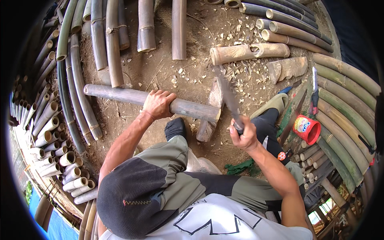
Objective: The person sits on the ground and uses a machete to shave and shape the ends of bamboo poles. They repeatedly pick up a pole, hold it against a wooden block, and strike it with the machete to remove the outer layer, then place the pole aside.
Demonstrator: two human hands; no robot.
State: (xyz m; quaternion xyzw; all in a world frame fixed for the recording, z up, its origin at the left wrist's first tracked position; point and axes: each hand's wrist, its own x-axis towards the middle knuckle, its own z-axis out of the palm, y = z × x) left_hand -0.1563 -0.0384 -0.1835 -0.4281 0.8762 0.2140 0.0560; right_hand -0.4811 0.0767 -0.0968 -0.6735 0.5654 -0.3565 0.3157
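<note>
A length of bamboo (192, 109) lies slantwise in front of me, its right end resting on a wooden block (207, 129). My left hand (160, 104) is wrapped over the middle of this bamboo. In my right hand (244, 135) is a machete (229, 94), gripped by its handle. Its dark, slightly blurred blade points away from me, just right of the bamboo's end and apart from it. Beyond the blade lies a pale bamboo piece (236, 54) with a notch cut in it.
Wood chips (248, 86) litter the dirt floor. At right are a red container (307, 130), a saw (315, 86), a blue-handled knife (289, 87) and a flat wood piece (287, 69). Bamboo poles (344, 94) line the right; stacked bamboo (52, 132) fills the left, with more lengths (113, 44) at the back.
</note>
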